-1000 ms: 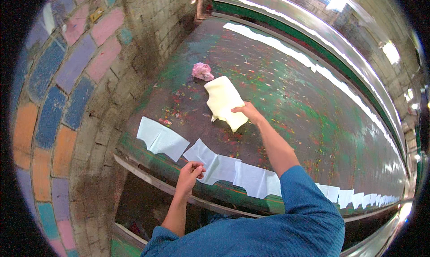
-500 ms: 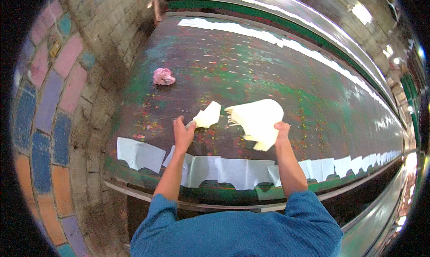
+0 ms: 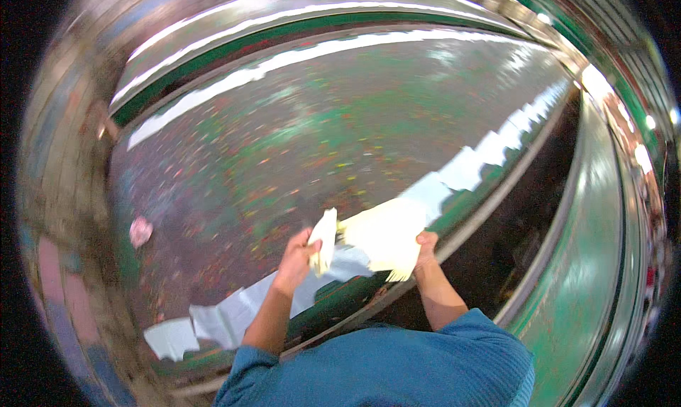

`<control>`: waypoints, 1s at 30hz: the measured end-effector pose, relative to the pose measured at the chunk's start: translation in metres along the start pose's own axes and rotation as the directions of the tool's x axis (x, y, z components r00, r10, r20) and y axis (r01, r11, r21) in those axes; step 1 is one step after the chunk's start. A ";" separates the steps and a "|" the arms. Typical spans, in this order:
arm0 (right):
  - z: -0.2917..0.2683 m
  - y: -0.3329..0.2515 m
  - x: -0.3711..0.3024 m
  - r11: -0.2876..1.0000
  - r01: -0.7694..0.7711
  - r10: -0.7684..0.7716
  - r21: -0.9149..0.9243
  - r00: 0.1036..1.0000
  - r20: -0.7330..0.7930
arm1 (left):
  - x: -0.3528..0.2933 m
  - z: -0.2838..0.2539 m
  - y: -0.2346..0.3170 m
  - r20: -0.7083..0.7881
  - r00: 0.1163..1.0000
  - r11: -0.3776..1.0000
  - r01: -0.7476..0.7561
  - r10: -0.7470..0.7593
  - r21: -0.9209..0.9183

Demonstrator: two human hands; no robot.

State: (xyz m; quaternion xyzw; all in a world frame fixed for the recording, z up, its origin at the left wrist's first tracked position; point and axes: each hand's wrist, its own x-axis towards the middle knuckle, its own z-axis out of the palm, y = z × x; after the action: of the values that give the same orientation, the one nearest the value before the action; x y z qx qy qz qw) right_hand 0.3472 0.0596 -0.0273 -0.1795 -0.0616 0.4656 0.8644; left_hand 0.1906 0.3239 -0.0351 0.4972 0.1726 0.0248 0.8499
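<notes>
My left hand (image 3: pixel 294 258) is closed on a small pale yellow cut sheet (image 3: pixel 323 241), held upright and partly folded. My right hand (image 3: pixel 425 251) grips the right edge of a larger stack of pale yellow cut sheets (image 3: pixel 383 231), whose left and lower edges look ragged and layered. The two lots are close together above the near edge of a long dark table (image 3: pixel 262 194). Whether they are cloth or paper I cannot tell. Beneath and beside them, a row of white cut pieces (image 3: pixel 170 338) lies along that edge.
A crumpled pink wad (image 3: pixel 140 232) lies on the table's left part. Another white strip (image 3: pixel 248 71) runs along the far edge. Colored specks cover the tabletop. To the right, a dark gap (image 3: pixel 496 240) separates this table from a green one (image 3: pixel 578 293). A wall stands at left.
My view has swung to the right along the table. The small yellow sheet has turned more upright in my left hand, and the two hands have come nearer each other.
</notes>
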 end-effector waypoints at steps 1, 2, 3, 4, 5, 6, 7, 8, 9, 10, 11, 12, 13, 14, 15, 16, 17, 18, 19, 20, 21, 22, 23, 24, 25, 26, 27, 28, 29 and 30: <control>-0.007 -0.015 -0.016 0.999 0.036 -0.036 0.007 0.999 0.000 | 0.005 0.036 -0.012 0.042 0.999 1.000 0.026 -0.026 0.014; -0.016 -0.030 -0.030 0.998 0.042 -0.045 0.056 0.997 0.065 | 0.011 0.069 -0.025 0.105 0.994 0.997 0.015 -0.008 -0.072; -0.025 -0.045 -0.046 0.995 0.073 -0.078 0.064 0.994 0.078 | 0.015 0.102 -0.038 0.138 0.990 0.988 0.049 -0.029 -0.143; -0.033 -0.062 -0.065 0.991 0.120 -0.123 0.058 0.990 0.069 | 0.018 0.131 -0.050 0.185 0.982 0.964 0.082 -0.035 -0.252; -0.041 -0.078 -0.083 0.986 0.161 -0.164 0.050 0.985 0.059 | 0.024 0.153 -0.058 0.240 0.965 0.954 0.164 -0.103 -0.250; -0.052 -0.093 -0.102 0.979 0.202 -0.203 0.037 0.978 0.044 | 0.030 0.171 -0.069 0.318 0.936 0.918 0.253 -0.152 -0.305; -0.061 -0.107 -0.121 0.970 0.242 -0.243 0.030 0.970 0.028 | 0.036 0.191 -0.081 0.318 0.925 0.891 0.312 -0.207 -0.329; -0.069 -0.121 -0.139 0.959 0.283 -0.283 0.018 0.959 0.007 | 0.043 0.209 -0.092 0.322 0.916 0.886 0.340 -0.237 -0.316; -0.077 -0.134 -0.157 0.947 0.321 -0.321 0.002 0.947 -0.014 | 0.051 0.228 -0.103 0.326 0.907 0.880 0.366 -0.265 -0.303; -0.084 -0.147 -0.176 0.933 0.359 -0.360 -0.015 0.932 -0.036 | 0.059 0.244 -0.113 0.304 0.898 0.871 0.403 -0.317 -0.281; -0.090 -0.158 -0.194 0.915 0.401 -0.402 -0.030 0.914 -0.056 | 0.066 0.266 -0.129 0.224 0.916 0.859 0.393 -0.333 -0.329; -0.096 -0.170 -0.212 0.897 0.440 -0.442 -0.050 0.894 -0.075 | 0.076 0.278 -0.136 0.317 0.867 0.809 0.481 -0.384 -0.337; -0.100 -0.181 -0.229 0.876 0.476 -0.482 -0.074 0.871 -0.095 | 0.088 0.288 -0.140 0.431 0.805 0.724 0.573 -0.408 -0.384; -0.103 -0.192 -0.245 0.852 0.514 -0.523 -0.104 0.845 -0.114 | 0.099 0.300 -0.144 0.539 0.733 0.626 0.660 -0.416 -0.415; -0.106 -0.201 -0.260 0.828 0.545 -0.560 -0.130 0.818 -0.134 | 0.110 0.316 -0.149 0.646 0.685 0.585 0.690 -0.337 -0.426; -0.108 -0.209 -0.274 0.804 0.572 -0.593 -0.158 0.791 -0.152 | 0.126 0.333 -0.151 0.818 0.552 0.643 0.688 -0.163 -0.336; -0.110 -0.217 -0.287 0.780 0.597 -0.624 -0.186 0.762 -0.171 | 0.131 0.348 -0.152 0.751 0.598 0.570 0.733 -0.280 -0.371; -0.111 -0.223 -0.298 0.757 0.619 -0.652 -0.210 0.735 -0.186 | 0.137 0.362 -0.151 0.716 0.601 0.503 0.768 -0.354 -0.396; -0.111 -0.229 -0.307 0.739 0.634 -0.673 -0.227 0.711 -0.204 | 0.146 0.379 -0.149 0.750 0.565 0.520 0.780 -0.344 -0.349; -0.115 -0.232 -0.314 0.721 0.648 -0.693 -0.245 0.687 -0.219 | 0.154 0.392 -0.150 0.782 0.524 0.527 0.793 -0.337 -0.305; -0.114 -0.238 -0.320 0.707 0.659 -0.707 -0.256 0.666 -0.239 | 0.162 0.409 -0.146 0.821 0.471 0.521 0.813 -0.324 -0.260; -0.114 -0.243 -0.323 0.687 0.674 -0.726 -0.271 0.646 -0.235 | 0.165 0.423 -0.143 0.759 0.525 0.571 0.781 -0.385 -0.251; -0.113 -0.248 -0.326 0.695 0.673 -0.719 -0.254 0.632 -0.290 | 0.166 0.437 -0.143 0.701 0.567 0.609 0.758 -0.434 -0.236; -0.113 -0.253 -0.326 0.685 0.673 -0.728 -0.279 0.610 -0.313 | 0.169 0.449 -0.142 0.655 0.600 0.635 0.737 -0.459 -0.229; -0.113 -0.258 -0.326 0.675 0.671 -0.737 -0.308 0.592 -0.325 | 0.176 0.461 -0.140 0.706 0.540 0.587 0.780 -0.458 -0.215; -0.113 -0.265 -0.327 0.665 0.666 -0.746 -0.337 0.574 -0.338 | 0.182 0.473 -0.142 0.616 0.595 0.653 0.739 -0.517 -0.165; -0.114 -0.272 -0.327 0.659 0.665 -0.751 -0.351 0.565 -0.341 | 0.188 0.485 -0.145 0.559 0.619 0.686 0.718 -0.552 -0.117; -0.115 -0.280 -0.328 0.654 0.663 -0.756 -0.364 0.556 -0.346 | 0.194 0.495 -0.148 0.499 0.643 0.714 0.697 -0.581 -0.067; -0.117 -0.289 -0.329 0.651 0.662 -0.759 -0.371 0.556 -0.340 | 0.203 0.506 -0.151 0.495 0.649 0.723 0.689 -0.578 -0.058; -0.121 -0.301 -0.329 0.648 0.656 -0.761 -0.386 0.540 -0.360 | 0.211 0.516 -0.154 0.504 0.645 0.709 0.700 -0.574 -0.088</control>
State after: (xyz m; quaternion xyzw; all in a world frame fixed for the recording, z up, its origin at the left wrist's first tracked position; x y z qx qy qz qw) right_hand 0.4319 -0.3935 -0.0089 -0.3388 0.0457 0.0022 0.9397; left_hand 0.5332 -0.1400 0.0066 0.2721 0.1356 -0.3684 0.8786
